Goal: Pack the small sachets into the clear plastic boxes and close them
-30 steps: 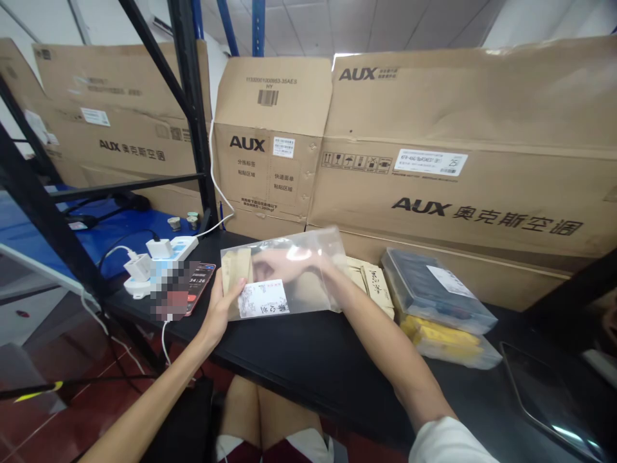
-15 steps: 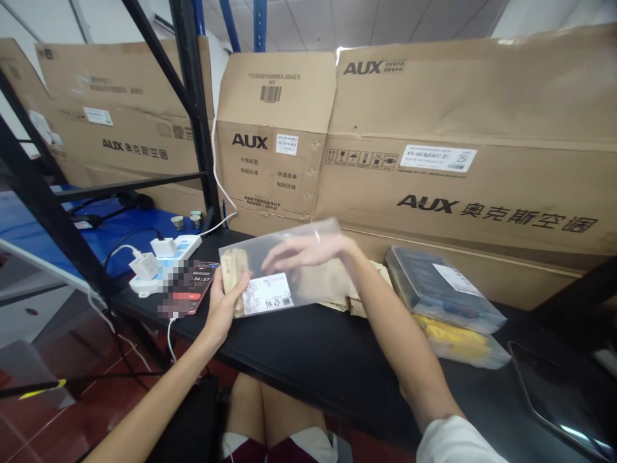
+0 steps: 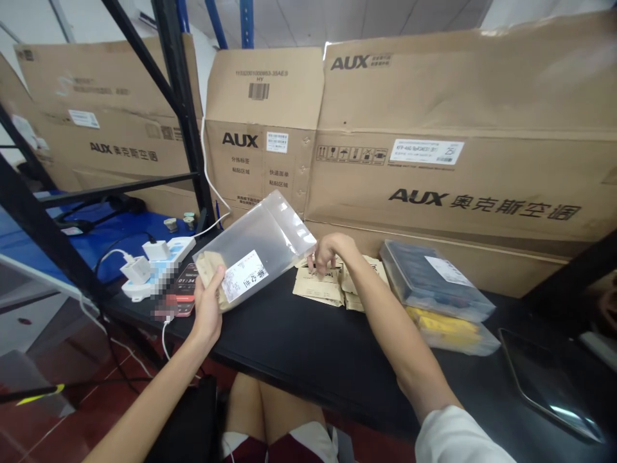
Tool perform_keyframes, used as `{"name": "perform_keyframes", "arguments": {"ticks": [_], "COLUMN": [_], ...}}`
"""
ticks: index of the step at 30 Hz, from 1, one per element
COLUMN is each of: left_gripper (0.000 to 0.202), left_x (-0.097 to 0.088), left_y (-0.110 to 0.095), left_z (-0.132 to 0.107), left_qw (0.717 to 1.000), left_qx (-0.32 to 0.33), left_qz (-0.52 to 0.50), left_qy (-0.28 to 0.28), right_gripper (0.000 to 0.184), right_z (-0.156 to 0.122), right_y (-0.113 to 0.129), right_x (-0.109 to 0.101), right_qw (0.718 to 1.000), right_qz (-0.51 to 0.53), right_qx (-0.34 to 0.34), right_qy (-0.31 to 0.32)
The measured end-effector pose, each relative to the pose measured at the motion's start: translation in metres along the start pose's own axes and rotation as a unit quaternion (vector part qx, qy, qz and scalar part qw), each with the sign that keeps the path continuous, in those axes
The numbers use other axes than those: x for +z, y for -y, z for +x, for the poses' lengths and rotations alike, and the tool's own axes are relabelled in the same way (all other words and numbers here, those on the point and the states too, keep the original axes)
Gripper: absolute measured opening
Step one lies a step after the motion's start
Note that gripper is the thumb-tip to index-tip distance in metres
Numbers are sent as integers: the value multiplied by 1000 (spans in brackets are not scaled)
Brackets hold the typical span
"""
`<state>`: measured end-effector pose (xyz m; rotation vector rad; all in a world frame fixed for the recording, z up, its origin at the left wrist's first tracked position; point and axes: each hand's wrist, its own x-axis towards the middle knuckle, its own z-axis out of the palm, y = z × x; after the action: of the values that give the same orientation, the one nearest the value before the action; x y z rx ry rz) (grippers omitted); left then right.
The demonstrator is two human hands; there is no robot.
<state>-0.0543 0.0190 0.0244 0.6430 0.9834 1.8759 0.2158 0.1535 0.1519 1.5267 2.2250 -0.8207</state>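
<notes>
Left hand [image 3: 207, 305] holds bag [image 3: 253, 254]; right hand [image 3: 330, 252] apparently touching kraft packets [image 3: 315, 290].

Warehouse storeroom, steel shelving rack [image 3: 179, 116], large AUX cardboard cartons [image 3: 434, 109]

Big AUX cardboard cartons [image 3: 434, 96] stood against a black and blue steel rack [image 3: 179, 109], above dark red floor tiles [image 3: 58, 411], and the ceiling [image 3: 299, 19] was made from pale panels.

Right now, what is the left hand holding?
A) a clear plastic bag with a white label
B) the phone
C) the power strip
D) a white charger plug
A. The left hand grips the lower end of the clear plastic bag, which tilts up with the white label facing the camera.
</notes>
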Motion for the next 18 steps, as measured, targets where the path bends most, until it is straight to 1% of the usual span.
{"name": "perform_keyframes", "arguments": {"ticks": [3,5,8,10,12,15,17,18], "left_gripper": [57,58,58,58,59,59,58,58], "left_x": [0,-1,-2,-2,-3,-2,-1,0], "left_y": [1,2,4,4,4,3,2,2], "left_z": [0,1,2,3,3,3,2,1], "left_qw": [1000,1000,1000,1000,1000,1000,1000,1000], "left_qx": [-9,-7,1,1,1,0,-3,-5], "left_qz": [4,8,12,14,16,8,2,-1], "left_qy": [1,1,-2,-1,1,0,-3,-3], "right_gripper": [52,60,76,83,81,67,60,55], "right_z": [10,11,14,19,26,39,45,47], "right_y": [1,2,10,20,32,46,51,53], "right_x": [5,7,11,17,27,41,46,48], "right_qw": [997,995,992,990,989,988,989,991], "right_qz": [-6,-3,-3,-10,-28,-61,-67,-62], "right_qx": [27,19,-6,-17,-11,10,4,-10], "right_qy": [69,99,130,139,144,144,130,116]}}
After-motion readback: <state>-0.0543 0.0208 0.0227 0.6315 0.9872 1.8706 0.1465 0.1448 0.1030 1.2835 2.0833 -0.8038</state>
